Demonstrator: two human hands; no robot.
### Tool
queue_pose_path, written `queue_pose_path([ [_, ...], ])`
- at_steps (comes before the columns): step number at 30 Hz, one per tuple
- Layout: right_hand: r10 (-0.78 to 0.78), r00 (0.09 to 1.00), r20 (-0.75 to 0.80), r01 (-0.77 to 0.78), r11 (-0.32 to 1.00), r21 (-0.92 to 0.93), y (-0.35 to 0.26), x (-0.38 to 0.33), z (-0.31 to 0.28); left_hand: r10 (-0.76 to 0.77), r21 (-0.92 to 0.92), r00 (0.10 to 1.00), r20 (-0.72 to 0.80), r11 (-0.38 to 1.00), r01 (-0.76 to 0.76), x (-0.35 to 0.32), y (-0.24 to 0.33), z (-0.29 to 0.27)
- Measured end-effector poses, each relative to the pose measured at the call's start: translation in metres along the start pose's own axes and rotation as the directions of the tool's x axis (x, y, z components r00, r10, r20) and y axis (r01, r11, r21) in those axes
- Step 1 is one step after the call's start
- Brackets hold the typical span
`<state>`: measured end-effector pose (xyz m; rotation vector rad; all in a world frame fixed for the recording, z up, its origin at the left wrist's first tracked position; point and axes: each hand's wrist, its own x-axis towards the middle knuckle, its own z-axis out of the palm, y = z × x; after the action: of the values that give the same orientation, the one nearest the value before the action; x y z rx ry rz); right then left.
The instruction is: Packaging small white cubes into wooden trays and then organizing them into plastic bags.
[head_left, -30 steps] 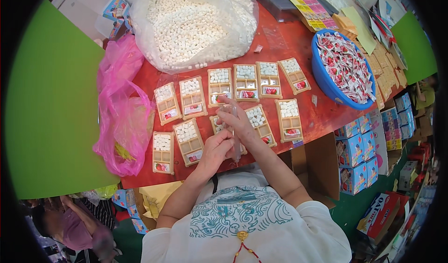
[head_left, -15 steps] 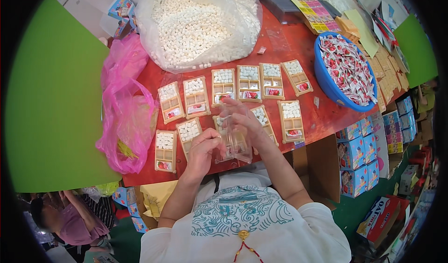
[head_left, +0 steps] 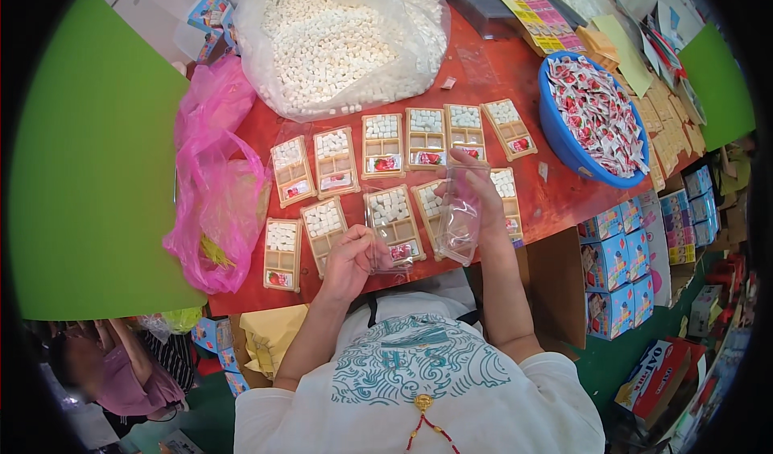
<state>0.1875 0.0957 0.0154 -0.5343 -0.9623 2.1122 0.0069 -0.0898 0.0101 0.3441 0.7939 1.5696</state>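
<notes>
Right hand: your right hand (head_left: 481,192) is raised over the red tabletop (head_left: 491,75), fingers pinched on the top edge of a clear, soft plastic sleeve (head_left: 460,216) that hangs upright and looks empty.
Left hand: your left hand (head_left: 352,258) is curled near the table's front edge, fingers closed on the near end of a tan partitioned tray of white cubes with a small red packet (head_left: 392,224); how firm that grip is cannot be told.
Where the tray sits: flat on the table in the front row, just beside the hanging sleeve, with similar filled trays (head_left: 382,144) to either side and behind.
Doing it well: keep the sleeve's mouth wide with your right fingertips, and hold the tray level so the cubes stay in their compartments.
Watch: neighbouring trays lie close, so lift clear without nudging them.
Nearby: a large clear bag of white cubes (head_left: 338,39) and a blue round basin of red-and-white packets (head_left: 596,116) sit further back.
</notes>
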Motion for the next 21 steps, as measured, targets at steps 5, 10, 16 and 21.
queue_pose_path([
  [5,0.003,1.000,-0.013,-0.004,1.000,-0.025,0.003,-0.006,-0.002,-0.053,-0.036,0.997,-0.050,0.998,0.051,0.004,-0.004,-0.002],
  [10,0.002,1.000,-0.015,-0.003,0.999,-0.036,0.001,-0.006,-0.002,-0.085,-0.043,0.995,-0.056,0.996,0.083,0.002,-0.008,0.000],
  [16,-0.006,1.000,0.011,0.006,1.000,-0.016,-0.002,-0.005,-0.004,-0.046,-0.007,0.998,0.030,0.999,0.047,0.003,-0.007,0.004],
  [21,-0.020,1.000,0.004,0.020,1.000,-0.016,-0.002,-0.007,-0.008,-0.061,0.016,0.998,0.017,0.998,0.060,0.015,-0.006,0.002],
])
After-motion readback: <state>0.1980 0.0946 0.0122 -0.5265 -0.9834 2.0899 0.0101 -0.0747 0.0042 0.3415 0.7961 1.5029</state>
